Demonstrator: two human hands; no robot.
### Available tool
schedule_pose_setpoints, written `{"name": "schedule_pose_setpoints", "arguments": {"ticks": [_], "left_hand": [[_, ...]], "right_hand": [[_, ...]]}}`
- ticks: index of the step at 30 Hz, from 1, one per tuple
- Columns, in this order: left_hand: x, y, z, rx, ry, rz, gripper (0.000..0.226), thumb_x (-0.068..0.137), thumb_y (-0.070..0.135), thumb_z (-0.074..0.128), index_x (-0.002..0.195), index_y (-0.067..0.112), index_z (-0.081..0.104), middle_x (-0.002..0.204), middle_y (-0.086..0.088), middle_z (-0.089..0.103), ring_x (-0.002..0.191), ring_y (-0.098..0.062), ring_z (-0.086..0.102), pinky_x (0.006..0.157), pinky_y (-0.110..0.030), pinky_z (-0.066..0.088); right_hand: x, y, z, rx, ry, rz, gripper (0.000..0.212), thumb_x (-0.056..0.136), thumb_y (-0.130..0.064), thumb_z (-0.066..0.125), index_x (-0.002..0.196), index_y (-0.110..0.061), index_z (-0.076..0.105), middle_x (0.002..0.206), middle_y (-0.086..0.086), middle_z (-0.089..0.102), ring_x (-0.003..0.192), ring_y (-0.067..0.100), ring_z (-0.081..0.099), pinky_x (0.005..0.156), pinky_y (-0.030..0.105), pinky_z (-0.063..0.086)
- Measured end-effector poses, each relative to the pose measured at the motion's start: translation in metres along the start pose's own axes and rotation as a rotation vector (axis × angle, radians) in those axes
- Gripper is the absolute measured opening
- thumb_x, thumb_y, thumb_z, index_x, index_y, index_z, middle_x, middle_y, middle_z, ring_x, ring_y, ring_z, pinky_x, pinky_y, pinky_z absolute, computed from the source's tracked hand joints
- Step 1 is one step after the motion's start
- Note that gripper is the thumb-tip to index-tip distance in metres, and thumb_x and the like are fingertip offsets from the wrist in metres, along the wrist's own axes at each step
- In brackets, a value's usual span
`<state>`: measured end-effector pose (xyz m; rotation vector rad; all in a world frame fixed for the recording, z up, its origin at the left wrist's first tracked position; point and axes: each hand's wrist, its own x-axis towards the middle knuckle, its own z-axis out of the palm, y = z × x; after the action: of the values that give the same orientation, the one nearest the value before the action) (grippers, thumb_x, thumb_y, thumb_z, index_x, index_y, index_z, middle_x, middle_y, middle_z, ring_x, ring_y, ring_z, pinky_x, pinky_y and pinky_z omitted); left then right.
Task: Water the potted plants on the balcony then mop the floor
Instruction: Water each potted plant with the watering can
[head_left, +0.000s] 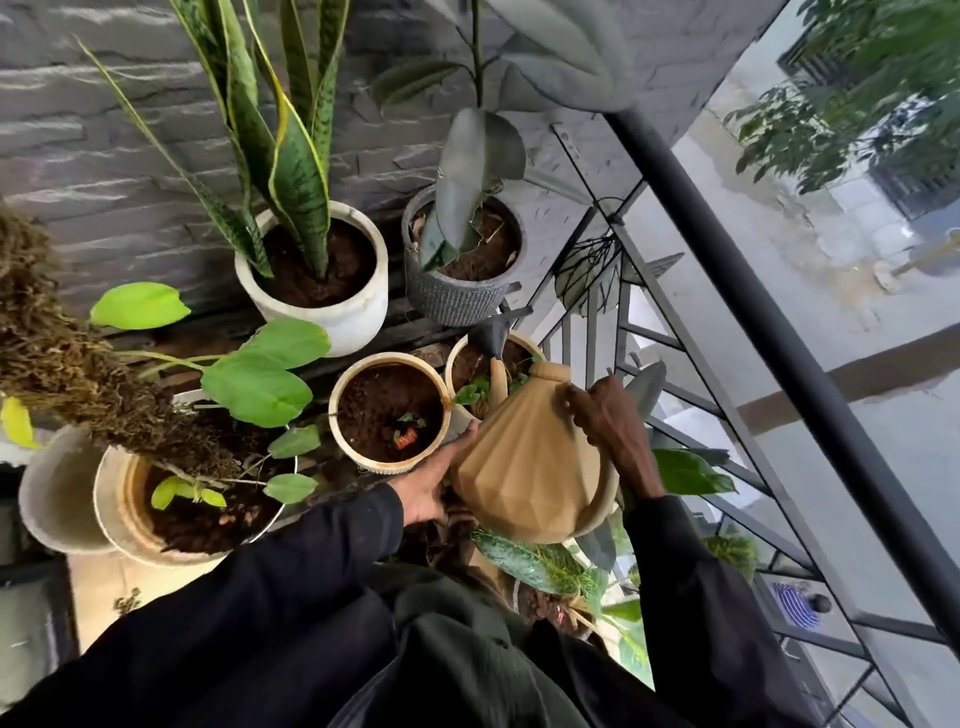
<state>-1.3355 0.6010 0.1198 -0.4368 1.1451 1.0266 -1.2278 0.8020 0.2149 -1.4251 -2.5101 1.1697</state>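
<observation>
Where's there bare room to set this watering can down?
Only the beige floor in front of the left cream pot, beside your left sleeve. Elsewhere pots crowd together from the brick wall to the railing; leaves fill the corner under the watering can.

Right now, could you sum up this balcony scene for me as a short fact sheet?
Activity: watering potted plants
Tool: tan watering can, tilted forward
Right hand: holds the can's handle
Left hand: straight fingers against the can's side
Spout: over the cream pot by the railing
Nearby: snake plant in white pot, grey ribbed pot
</observation>
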Motion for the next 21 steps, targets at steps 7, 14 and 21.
{"name": "schedule_pose_setpoints", "arguments": {"ticks": [7,14,21], "left_hand": [[-0.002,0.000,0.012,0.009,0.047,-0.004,0.106,0.049,0.082,0.078,0.131,0.017,0.062,0.119,-0.014,0.069,0.109,-0.033,0.064,0.071,-0.041,0.060],[-0.002,-0.003,0.026,0.002,0.079,0.014,0.107,0.048,0.085,0.075,0.130,0.019,0.064,0.123,-0.012,0.068,0.114,-0.033,0.061,0.074,-0.043,0.056],[-0.001,-0.005,0.034,-0.040,0.107,0.017,0.091,0.064,0.080,0.072,0.129,0.018,0.062,0.125,-0.014,0.066,0.117,-0.034,0.058,0.087,-0.049,0.054]], "right_hand": [[0.016,0.008,-0.008,0.000,-0.066,0.015,0.041,0.099,-0.028,0.064,0.064,-0.007,0.058,0.055,0.008,0.053,0.041,0.019,0.043,0.045,0.028,0.036],[0.025,0.016,-0.014,-0.014,-0.111,0.013,0.053,0.099,-0.030,0.063,0.070,0.014,0.063,0.059,0.017,0.062,0.043,0.021,0.052,0.049,0.032,0.042],[0.031,0.014,-0.020,0.003,-0.141,0.017,0.048,0.099,-0.028,0.062,0.071,0.010,0.063,0.062,0.022,0.061,0.045,0.022,0.048,0.042,0.025,0.039]]}}
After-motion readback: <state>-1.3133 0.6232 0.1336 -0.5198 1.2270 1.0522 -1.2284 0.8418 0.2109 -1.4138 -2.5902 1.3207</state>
